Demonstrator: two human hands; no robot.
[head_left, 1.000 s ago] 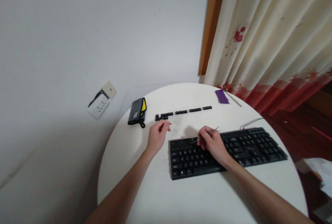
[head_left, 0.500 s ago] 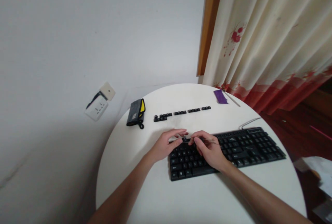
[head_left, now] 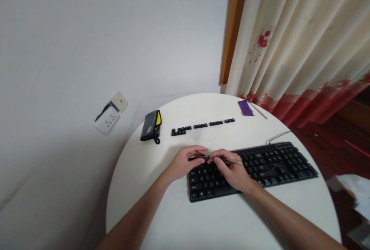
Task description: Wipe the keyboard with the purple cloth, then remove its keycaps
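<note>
- Keyboard (head_left: 260,167), black, lies across the near half of the round white tabletop (head_left: 202,223), with its cable leaving the far right corner
- Your right hand (head_left: 234,173) rests over the keyboard's left part, its grip closed on a thin metal tool (head_left: 231,161) whose tip points left along the far row of keys
- Your left hand (head_left: 182,163) curls over the keyboard's far left corner, fingertips meeting the tool's tip; whether that grip holds anything cannot be told
- Loose keycaps (head_left: 202,125) sit in a row farther off, well apart from both hands
- A grey and yellow pouch (head_left: 150,125) lies just left of that row, and a purple scrap (head_left: 246,107) lies near the far right edge
</note>
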